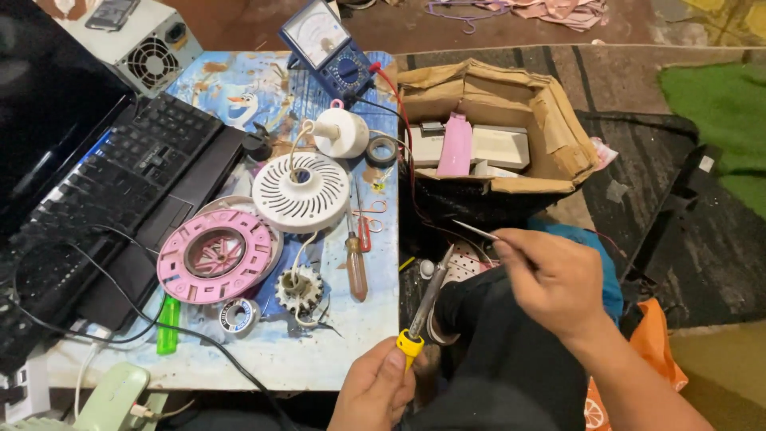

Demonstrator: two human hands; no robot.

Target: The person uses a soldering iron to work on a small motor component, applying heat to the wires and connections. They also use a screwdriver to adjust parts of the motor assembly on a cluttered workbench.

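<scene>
A soldering iron (423, 307) is gripped by the left hand (375, 391) just off the table edge (396, 319); tweezers (477, 231) are pinched shut-fisted by the right hand (550, 279) above open lap space.

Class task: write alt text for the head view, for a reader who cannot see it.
Seen from above, the left hand holds a yellow-collared soldering iron and the right hand holds thin tweezers, beside a low table with a pink ring, white vented cover, blue meter and laptop.
</scene>
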